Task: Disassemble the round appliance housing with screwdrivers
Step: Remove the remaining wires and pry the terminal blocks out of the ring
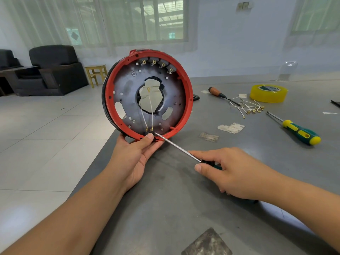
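Observation:
The round housing (185,85), a red ring around a grey metal plate with a ragged middle hole, stands on edge at the grey table's left corner. My left hand (134,155) grips its bottom rim, thumb pressed on a small black connector where two white wires (149,115) end. My right hand (231,172) holds a screwdriver (176,147) by its dark handle; the steel shaft slants up left and its tip touches the connector beside my thumb.
On the table (184,208) to the right lie a green-yellow screwdriver (299,132), a wooden-handled screwdriver (219,93), a bundle of loose white wires (248,107), a yellow tape roll (268,93) and torn paper scraps (230,127). Black armchairs (53,69) and a stool (95,73) stand on the floor at left.

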